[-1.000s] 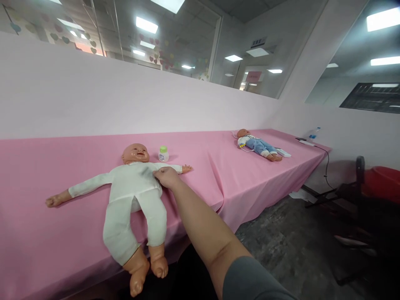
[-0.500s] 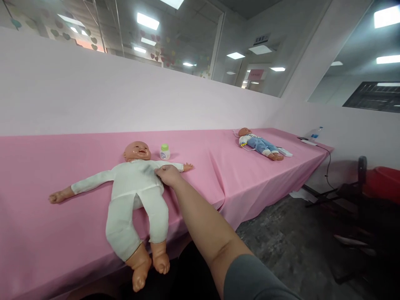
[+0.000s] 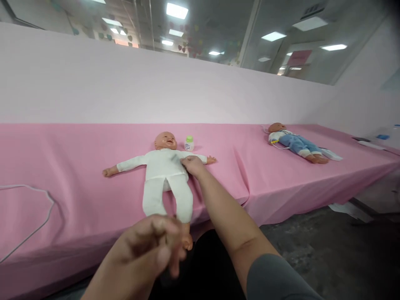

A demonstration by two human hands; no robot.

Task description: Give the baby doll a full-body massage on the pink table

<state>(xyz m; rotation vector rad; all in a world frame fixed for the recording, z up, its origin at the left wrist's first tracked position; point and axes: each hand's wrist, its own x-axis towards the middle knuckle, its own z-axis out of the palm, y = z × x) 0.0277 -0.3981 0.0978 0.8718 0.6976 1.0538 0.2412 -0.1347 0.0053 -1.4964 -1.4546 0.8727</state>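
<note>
A baby doll (image 3: 165, 162) with a white cloth body lies on its back on the pink-covered table, arms spread. My right hand (image 3: 193, 164) is closed at the side of its chest, by the armpit. A small greyish shape shows on the chest just beside my fingertips; what it is, I cannot make out. In the foreground my left hand (image 3: 140, 250) is raised in front of the doll's legs, partly covering them. Its fingers are curled and smeared by motion. A small bottle with a green cap (image 3: 189, 143) stands beside the doll's head.
Farther right on the pink cloth (image 3: 231, 141) lies a second doll (image 3: 296, 141) in blue trousers, with a thin white tube about it. A white cord (image 3: 46, 208) runs along the table's left part. A white wall (image 3: 125, 91) rises behind.
My left hand has come into view from below. The view has swung to the left, bringing the white cord in. My right hand stays at the doll's chest.
</note>
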